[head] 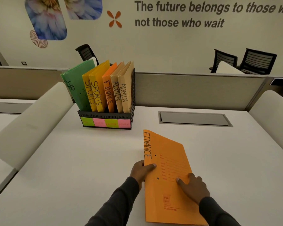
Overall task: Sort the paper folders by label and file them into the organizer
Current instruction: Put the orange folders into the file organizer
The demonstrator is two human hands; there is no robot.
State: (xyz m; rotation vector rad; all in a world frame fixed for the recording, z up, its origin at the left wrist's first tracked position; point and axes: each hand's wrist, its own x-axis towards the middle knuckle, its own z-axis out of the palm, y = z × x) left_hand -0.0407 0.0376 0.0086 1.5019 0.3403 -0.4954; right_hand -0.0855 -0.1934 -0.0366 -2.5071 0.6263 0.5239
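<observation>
The person is holding a flat orange paper folder lettered FINANCE point(167, 160) low over the near part of the white desk point(72, 160). The left hand point(140, 173) is pinching its labelled spine edge, thumb on the cover. The right hand point(194, 189) is gripping the opposite edge, thumb lying across the printed front.

It likely belongs in the black mesh desk organizer point(104, 115), well apart at the back, beside the upright orange FINANCE folder point(109, 93) already standing between the yellow SPORTS folders point(95, 93) and the tan ADMIN folders point(123, 93). To file it cleanly, the person should be turning it upright, spine leading and label outward, then sliding it down while parting the leaning neighbours.
</observation>
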